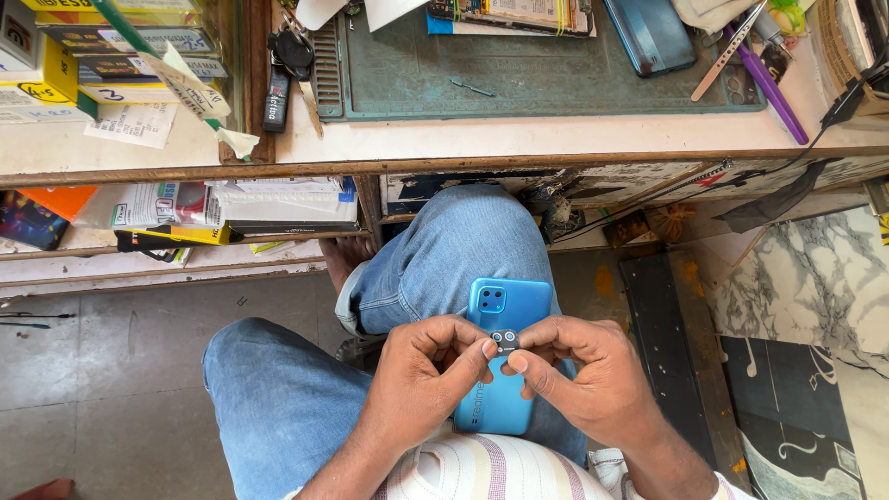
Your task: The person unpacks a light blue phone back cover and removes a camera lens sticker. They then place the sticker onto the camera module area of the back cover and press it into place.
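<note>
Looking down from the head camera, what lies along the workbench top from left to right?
Stacked boxes → bunch of keys → green work mat → dark blue phone → purple pen.

The phone (501, 356) lies on the lap, under both hands. The left hand (423, 375) and right hand (585, 375) meet over it, pinching a small part (505, 340) between them. Ahead stands the bench (556, 139) (a mat (556, 74) on top), with shelves (185, 245) below to the left.
</note>
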`<control>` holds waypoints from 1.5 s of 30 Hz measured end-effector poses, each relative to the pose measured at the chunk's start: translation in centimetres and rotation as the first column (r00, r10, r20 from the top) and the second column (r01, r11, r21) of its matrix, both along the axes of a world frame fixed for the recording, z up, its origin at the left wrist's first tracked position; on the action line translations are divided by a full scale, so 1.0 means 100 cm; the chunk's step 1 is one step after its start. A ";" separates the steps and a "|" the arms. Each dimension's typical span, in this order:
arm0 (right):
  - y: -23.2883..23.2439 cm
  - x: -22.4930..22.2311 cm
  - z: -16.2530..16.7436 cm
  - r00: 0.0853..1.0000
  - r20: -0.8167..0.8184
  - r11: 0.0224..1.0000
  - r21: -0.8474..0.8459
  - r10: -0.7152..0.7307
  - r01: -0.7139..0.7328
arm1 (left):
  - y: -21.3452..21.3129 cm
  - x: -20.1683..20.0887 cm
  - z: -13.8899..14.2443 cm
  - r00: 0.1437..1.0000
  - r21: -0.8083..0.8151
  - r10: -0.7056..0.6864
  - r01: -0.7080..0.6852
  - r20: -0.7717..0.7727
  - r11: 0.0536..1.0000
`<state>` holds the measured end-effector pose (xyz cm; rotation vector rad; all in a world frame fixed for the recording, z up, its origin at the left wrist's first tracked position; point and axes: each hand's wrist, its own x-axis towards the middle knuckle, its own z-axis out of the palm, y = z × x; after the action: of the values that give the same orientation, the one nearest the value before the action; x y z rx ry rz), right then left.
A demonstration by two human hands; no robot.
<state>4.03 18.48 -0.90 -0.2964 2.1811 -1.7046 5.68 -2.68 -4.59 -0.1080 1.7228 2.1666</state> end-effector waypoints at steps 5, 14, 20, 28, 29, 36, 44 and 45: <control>0.001 0.001 -0.001 1.000 -0.019 1.000 0.009 -0.006 0.006 | 0.000 0.001 0.000 0.999 -0.030 0.038 -0.039 -0.033 0.999; 0.001 0.000 -0.003 0.999 -0.039 1.000 -0.003 0.000 -0.001 | 0.000 0.001 -0.001 1.000 0.036 0.028 -0.028 0.006 0.999; 0.001 -0.001 -0.001 1.000 -0.014 1.000 0.026 -0.003 0.003 | 0.000 0.001 -0.002 0.999 0.048 0.029 -0.030 0.018 0.998; 0.003 -0.002 -0.002 0.999 -0.026 0.998 -0.045 0.035 -0.036 | 0.000 0.002 -0.003 0.999 0.024 0.032 -0.032 0.010 0.999; 0.004 -0.002 -0.003 0.999 -0.024 0.998 -0.051 0.037 -0.038 | 0.000 0.002 -0.003 1.000 0.014 0.031 -0.031 0.008 0.999; 0.008 -0.001 -0.008 0.999 0.026 0.993 -0.109 0.044 -0.041 | 0.001 0.002 -0.001 0.999 -0.004 0.029 -0.029 0.025 1.000; 0.009 0.002 -0.012 0.999 0.007 0.987 -0.161 0.032 -0.030 | 0.000 0.000 0.001 0.999 -0.028 0.004 -0.003 0.047 1.000; 0.009 0.002 -0.011 0.999 -0.008 0.986 -0.160 0.036 -0.037 | 0.000 0.000 0.001 0.999 -0.030 0.004 -0.003 0.051 1.000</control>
<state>4.19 19.36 -2.05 -0.3798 2.0328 -1.8643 5.64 -2.69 -4.53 -0.1732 1.7276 2.1225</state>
